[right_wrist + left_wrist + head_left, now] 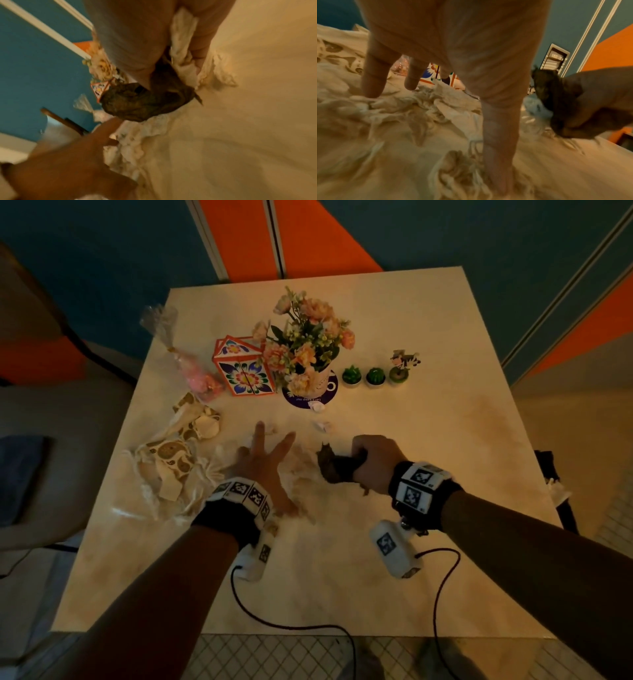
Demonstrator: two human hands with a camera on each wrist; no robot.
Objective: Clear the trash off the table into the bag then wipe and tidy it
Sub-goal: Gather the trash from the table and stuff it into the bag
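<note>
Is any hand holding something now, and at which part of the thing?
The right hand grips a dark crumpled wad by one end, with some white tissue in the same fist. The left hand holds nothing; its fingers are spread.

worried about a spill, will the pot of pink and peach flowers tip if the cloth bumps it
Probably tippy: the pot of pink and peach flowers carries a bouquet wider than its base. It likely slides on its purple round coaster.

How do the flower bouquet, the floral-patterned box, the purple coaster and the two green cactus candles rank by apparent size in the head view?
1. flower bouquet
2. floral-patterned box
3. purple coaster, partly hidden
4. two green cactus candles, alike
</note>
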